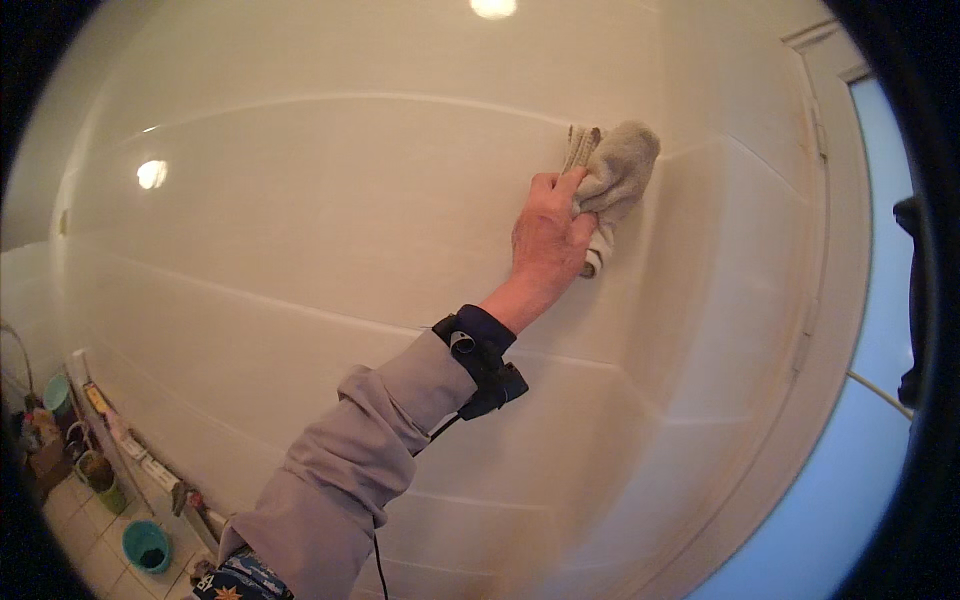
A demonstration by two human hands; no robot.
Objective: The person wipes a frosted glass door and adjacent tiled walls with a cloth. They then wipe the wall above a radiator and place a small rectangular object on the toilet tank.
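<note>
My left hand [551,229] grips a bunched beige-grey cloth [622,169] against a glossy cream tiled wall [360,217]. The thumb side faces right, and the folded cloth sticks out above and below the fingers. Part of the cloth is hidden behind the hand. A dark strap with a small black device [487,375] sits around the wrist, over a mauve-grey sleeve [337,450]. My right hand is out of view.
Right of the wall corner stands a pale frame [832,247] around a bluish pane [787,510]. At lower left, a teal bucket [146,546] with something dark inside stands on the tiled floor [97,555]. A green container [112,496] and several cluttered items are nearby.
</note>
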